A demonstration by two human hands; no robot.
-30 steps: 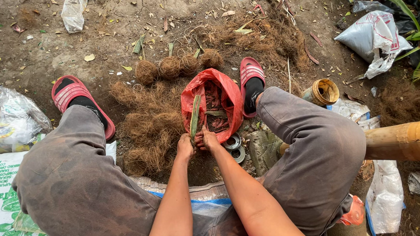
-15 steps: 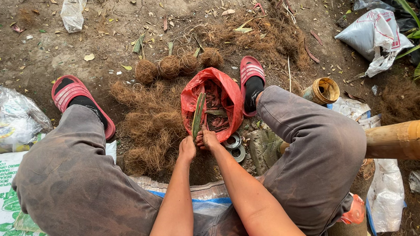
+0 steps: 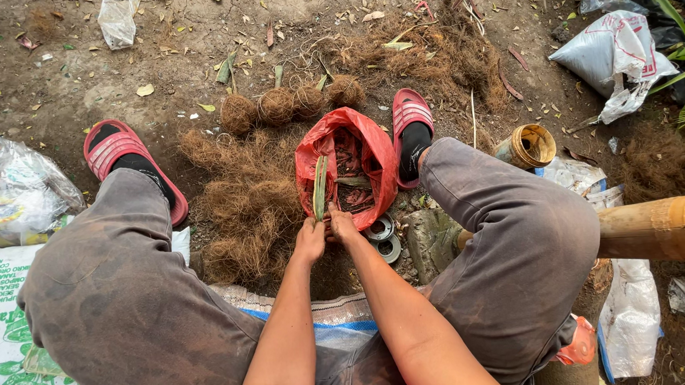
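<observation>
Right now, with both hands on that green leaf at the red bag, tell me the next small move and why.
Probably ease the green leaf clear of the red bag. The left hand and right hand pinch its lower end together, while its blade lies over the bag's open mouth beside the brown fibre pile.

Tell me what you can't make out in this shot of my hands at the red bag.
- Head view: fingers of the left hand and right hand curl away, so their grip on the green leaf is hidden.
- Red bag: contents shadowed, unclear.
- Bamboo pole: cut off by the right edge.
- Metal rings: partly behind the right forearm.
</observation>
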